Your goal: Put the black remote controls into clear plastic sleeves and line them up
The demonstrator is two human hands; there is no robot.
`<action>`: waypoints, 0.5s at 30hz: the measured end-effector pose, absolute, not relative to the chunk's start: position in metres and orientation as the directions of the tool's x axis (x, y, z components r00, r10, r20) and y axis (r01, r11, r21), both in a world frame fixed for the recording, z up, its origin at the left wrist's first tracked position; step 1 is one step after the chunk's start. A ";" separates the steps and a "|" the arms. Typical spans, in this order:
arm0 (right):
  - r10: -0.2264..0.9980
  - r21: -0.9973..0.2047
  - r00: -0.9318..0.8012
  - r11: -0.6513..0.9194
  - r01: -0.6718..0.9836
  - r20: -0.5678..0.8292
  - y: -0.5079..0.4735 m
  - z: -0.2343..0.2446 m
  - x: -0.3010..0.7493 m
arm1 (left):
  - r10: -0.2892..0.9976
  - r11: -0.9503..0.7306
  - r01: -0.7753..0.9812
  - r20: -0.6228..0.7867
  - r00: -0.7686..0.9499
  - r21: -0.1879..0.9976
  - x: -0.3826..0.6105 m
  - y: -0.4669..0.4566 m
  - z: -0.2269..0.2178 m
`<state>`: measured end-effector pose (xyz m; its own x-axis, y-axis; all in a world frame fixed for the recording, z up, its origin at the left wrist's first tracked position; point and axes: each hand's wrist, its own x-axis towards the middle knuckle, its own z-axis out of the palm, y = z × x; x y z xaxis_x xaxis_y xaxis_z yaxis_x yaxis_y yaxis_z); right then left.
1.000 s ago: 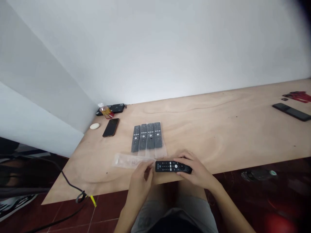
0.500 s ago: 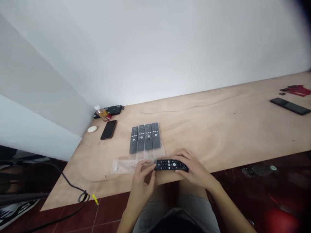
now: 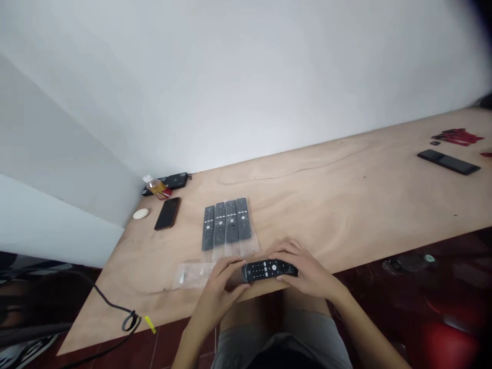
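A black remote control (image 3: 269, 268) lies crosswise near the front edge of the wooden table (image 3: 346, 205). My right hand (image 3: 307, 271) grips its right end with curled fingers. My left hand (image 3: 223, 287) pinches the open end of a clear plastic sleeve (image 3: 196, 273) at the remote's left tip. Just behind stands a row of several remotes in clear sleeves (image 3: 226, 224), side by side.
At the back left lie a dark phone (image 3: 167, 213), a white oval object (image 3: 140, 213), a small bottle (image 3: 154, 185) and a black box (image 3: 175, 180). Far right: a long black device (image 3: 448, 161) and red items (image 3: 457, 136). A black cable (image 3: 115, 312) hangs off the left corner.
The remote's left end has come up to the sleeve's opening, and my left hand has closed on the sleeve there. The camera has tipped slightly.
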<state>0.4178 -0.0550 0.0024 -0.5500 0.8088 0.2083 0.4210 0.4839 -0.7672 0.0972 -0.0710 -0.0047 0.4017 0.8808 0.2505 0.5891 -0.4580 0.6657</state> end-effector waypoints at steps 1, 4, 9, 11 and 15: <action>0.809 -0.767 -0.550 0.484 0.421 0.208 -0.055 0.002 0.418 | 0.879 -0.461 0.582 0.255 0.403 0.670 0.097 -0.070 -0.006; 0.808 -0.765 -0.551 0.486 0.421 0.210 -0.055 0.002 0.418 | 0.866 -0.486 0.573 0.275 0.418 0.660 0.099 -0.068 -0.009; 0.790 -0.752 -0.585 0.496 0.433 0.184 -0.051 0.006 0.418 | 0.820 -0.558 0.549 0.311 0.480 0.623 0.110 -0.062 -0.009; 0.778 -0.759 -0.607 0.493 0.425 0.165 -0.048 0.008 0.417 | 0.807 -0.569 0.526 0.308 0.504 0.632 0.119 -0.060 -0.007; 0.774 -0.768 -0.620 0.474 0.431 0.130 -0.041 0.012 0.407 | 0.787 -0.592 0.488 0.328 0.523 0.641 0.137 -0.054 -0.003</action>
<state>0.4074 -0.0406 0.0115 -0.6201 0.7737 0.1296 0.4311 0.4741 -0.7677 0.1368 -0.0544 -0.0033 0.5230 0.7867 0.3281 0.4882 -0.5920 0.6412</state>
